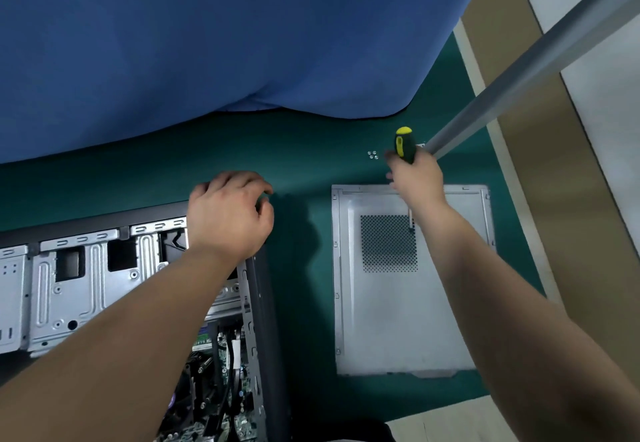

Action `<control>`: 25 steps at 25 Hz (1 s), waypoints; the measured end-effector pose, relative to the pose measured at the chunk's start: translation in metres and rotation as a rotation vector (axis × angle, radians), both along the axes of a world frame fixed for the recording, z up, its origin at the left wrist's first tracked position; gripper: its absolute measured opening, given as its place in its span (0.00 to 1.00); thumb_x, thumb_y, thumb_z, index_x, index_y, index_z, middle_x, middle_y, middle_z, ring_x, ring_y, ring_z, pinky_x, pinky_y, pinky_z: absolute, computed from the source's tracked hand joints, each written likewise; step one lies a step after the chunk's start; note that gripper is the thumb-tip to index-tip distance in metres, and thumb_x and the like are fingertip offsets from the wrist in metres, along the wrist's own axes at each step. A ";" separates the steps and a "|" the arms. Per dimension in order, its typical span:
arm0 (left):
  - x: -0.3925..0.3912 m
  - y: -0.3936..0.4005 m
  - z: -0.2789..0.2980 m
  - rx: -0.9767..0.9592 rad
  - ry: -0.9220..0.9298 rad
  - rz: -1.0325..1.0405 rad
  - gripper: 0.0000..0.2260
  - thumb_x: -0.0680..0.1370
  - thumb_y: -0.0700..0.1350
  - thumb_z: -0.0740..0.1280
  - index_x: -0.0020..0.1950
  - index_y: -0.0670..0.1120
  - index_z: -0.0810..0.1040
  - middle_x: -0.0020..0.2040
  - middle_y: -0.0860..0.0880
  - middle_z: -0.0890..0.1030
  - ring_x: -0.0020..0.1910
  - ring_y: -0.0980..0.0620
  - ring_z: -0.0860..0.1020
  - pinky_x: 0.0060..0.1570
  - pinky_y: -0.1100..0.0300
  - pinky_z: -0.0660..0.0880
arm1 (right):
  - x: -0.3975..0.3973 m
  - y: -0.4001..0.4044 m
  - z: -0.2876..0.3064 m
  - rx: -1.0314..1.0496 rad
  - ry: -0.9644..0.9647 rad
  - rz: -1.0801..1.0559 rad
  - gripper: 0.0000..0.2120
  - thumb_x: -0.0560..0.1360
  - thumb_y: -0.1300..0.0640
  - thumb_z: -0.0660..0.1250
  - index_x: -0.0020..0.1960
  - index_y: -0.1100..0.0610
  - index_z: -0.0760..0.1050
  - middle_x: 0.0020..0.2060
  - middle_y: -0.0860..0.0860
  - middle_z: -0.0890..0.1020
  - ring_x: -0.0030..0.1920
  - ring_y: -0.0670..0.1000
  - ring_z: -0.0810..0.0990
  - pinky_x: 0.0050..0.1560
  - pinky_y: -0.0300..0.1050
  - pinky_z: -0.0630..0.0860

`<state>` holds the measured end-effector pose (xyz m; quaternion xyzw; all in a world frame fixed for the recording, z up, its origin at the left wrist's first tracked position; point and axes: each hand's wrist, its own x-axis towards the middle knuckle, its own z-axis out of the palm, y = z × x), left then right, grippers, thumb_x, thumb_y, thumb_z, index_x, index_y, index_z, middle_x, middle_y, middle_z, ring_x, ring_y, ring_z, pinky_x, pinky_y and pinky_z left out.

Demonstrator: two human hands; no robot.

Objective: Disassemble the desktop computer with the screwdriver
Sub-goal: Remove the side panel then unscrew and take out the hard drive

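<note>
The right hand (414,178) is clenched around a screwdriver (404,144), fingers wrapped about its handle. The handle is dark and rounded, with a yellow cap and a yellow strip down its side, and it sticks up out of the fist toward the far side. A thin metal shaft shows below the wrist, its tip over the panel (408,303) beneath.

That panel is a flat rectangular sheet of dull grey metal with folded edges and a square patch of small round vent holes. It lies flat on the desk (304,303), right of the computer and apart from it.

Just far-left of the right hand, four small shiny screws (372,155) sit in a tight cluster on the desk.

The left hand (230,213) grasps nothing that can be seen; its fingers are loosely curled, and it rests over the far right corner of the computer (86,279). The case lies open on its side at the near left. It shows stamped grey metal bays with slots and holes, a dark plastic front edge, black cables and a green circuit board.

The desk has a smooth, matte dark green surface. A blue cloth (207,43), soft and creased, covers its far part. A pale metal bar (540,60) slants across the far right.
</note>
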<state>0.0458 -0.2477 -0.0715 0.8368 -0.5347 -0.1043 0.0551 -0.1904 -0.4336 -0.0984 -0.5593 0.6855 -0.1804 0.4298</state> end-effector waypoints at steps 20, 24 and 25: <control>0.060 0.178 -0.003 0.043 0.099 0.174 0.27 0.83 0.66 0.45 0.82 0.67 0.47 0.83 0.62 0.38 0.82 0.56 0.37 0.79 0.44 0.40 | 0.001 0.214 0.006 0.186 0.162 0.678 0.16 0.82 0.58 0.59 0.64 0.45 0.79 0.55 0.57 0.80 0.46 0.52 0.82 0.52 0.47 0.81; 0.056 0.185 -0.010 0.094 0.051 0.184 0.25 0.82 0.69 0.37 0.80 0.70 0.38 0.80 0.63 0.30 0.80 0.58 0.31 0.80 0.45 0.36 | 0.019 0.225 -0.014 0.065 0.459 0.802 0.18 0.82 0.56 0.59 0.70 0.48 0.75 0.62 0.57 0.74 0.60 0.59 0.77 0.60 0.48 0.77; 0.056 0.185 -0.010 0.097 0.046 0.187 0.25 0.82 0.69 0.37 0.79 0.70 0.38 0.80 0.63 0.30 0.80 0.58 0.31 0.80 0.45 0.36 | 0.022 0.226 -0.017 0.039 0.505 0.810 0.19 0.82 0.57 0.59 0.71 0.49 0.75 0.63 0.58 0.73 0.61 0.60 0.76 0.60 0.49 0.76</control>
